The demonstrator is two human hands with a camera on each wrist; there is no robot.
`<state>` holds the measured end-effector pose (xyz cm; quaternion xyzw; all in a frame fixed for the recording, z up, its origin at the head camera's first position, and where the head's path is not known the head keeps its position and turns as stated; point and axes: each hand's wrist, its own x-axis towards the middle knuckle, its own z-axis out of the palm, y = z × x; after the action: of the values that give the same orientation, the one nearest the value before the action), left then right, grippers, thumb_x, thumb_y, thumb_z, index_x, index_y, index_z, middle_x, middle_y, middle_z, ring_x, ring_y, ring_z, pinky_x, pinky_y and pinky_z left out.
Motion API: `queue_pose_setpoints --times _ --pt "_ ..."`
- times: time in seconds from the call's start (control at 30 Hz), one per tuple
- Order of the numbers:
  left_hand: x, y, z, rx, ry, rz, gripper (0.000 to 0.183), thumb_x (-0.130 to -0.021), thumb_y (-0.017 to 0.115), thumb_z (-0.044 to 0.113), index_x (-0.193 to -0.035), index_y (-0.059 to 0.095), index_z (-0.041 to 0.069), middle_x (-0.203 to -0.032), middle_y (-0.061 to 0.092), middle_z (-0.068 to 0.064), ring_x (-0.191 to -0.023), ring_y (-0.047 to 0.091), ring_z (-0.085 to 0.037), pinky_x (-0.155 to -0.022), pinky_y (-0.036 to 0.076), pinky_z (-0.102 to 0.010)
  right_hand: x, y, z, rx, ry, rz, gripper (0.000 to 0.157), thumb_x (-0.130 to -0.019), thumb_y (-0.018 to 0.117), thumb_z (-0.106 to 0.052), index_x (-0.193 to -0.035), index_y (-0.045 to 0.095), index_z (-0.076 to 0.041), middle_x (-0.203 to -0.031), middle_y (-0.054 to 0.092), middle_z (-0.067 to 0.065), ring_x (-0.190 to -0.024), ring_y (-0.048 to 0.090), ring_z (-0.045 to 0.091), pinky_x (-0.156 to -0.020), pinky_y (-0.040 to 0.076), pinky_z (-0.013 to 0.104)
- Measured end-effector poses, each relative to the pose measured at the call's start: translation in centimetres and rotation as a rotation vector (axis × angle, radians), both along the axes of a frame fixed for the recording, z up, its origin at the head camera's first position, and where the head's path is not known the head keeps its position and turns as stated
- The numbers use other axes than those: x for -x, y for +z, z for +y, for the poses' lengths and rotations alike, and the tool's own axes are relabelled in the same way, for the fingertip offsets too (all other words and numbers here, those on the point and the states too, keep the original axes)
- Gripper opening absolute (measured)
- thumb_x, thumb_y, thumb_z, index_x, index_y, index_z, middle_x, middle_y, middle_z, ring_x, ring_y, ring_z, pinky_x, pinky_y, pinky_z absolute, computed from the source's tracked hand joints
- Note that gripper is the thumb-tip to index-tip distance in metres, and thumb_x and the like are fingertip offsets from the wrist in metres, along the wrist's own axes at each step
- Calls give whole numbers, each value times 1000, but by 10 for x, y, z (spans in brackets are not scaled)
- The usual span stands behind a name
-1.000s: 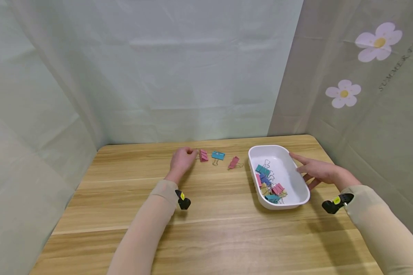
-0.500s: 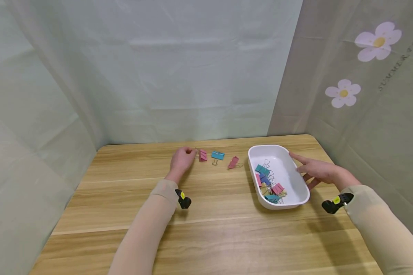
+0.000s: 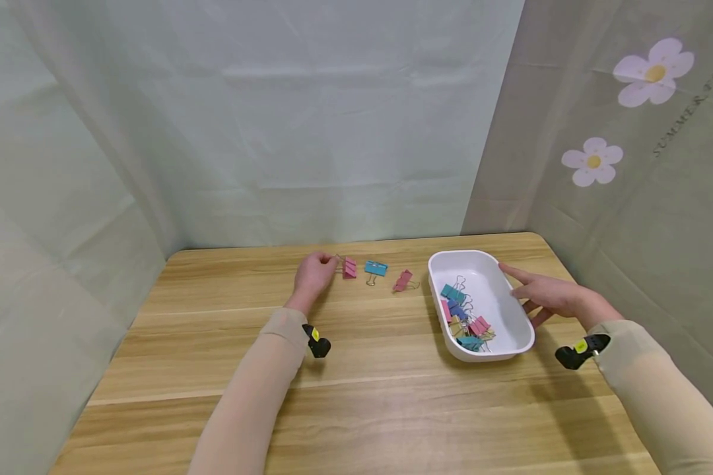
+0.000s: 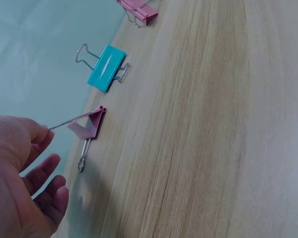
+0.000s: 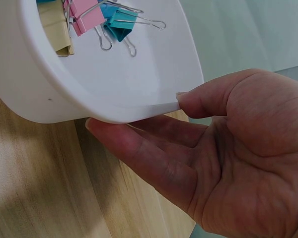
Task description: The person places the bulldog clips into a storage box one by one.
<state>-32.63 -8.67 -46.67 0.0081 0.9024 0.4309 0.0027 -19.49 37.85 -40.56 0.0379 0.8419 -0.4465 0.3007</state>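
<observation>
My left hand is at the back of the table, pinching the wire handle of a pink binder clip between thumb and finger. In the left wrist view, that handle slants up from the clip while its other handle points down toward the tabletop. A blue binder clip lies just right of it, then another pink binder clip. My right hand grips the right side of a white plastic tray. In the right wrist view, the thumb meets the rim and fingers lie along the outer wall.
Several binder clips in teal, blue, pink and yellow lie heaped in the tray's left and near part. The wooden table ends at a pale curtain behind; a flower-printed curtain hangs on the right.
My left hand has shifted slightly left, and the pinched pink clip has moved a little left with it. The right hand and tray stay where they were.
</observation>
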Motion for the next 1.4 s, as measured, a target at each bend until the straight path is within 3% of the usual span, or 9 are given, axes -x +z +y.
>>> queue_pose_setpoints --times 0.77,1.03,1.4 --pt "-2 0 -12 23 6 -27 39 -98 55 34 -120 68 5 -124 66 -13 -107 60 -30 -95 50 -46 2 -3 2 3 5 0 78 -109 48 -24 -164 -7 -30 -161 13 34 -119 59 44 -81 60 49" --pt "-4 1 -18 19 -5 -16 40 -98 55 33 -121 69 3 -127 66 -16 -114 61 -33 -98 49 -48 2 -3 3 6 12 5 79 -109 48 -24 -164 -8 -30 -161 13 34 -119 59 45 -81 60 49" --pt "-6 4 -25 38 -18 21 37 -99 55 34 -117 70 5 -120 67 -14 -104 61 -30 -91 50 -47 0 2 0 -4 3 -4 79 -108 49 -24 -164 -6 -30 -163 11 32 -117 61 41 -83 60 48"
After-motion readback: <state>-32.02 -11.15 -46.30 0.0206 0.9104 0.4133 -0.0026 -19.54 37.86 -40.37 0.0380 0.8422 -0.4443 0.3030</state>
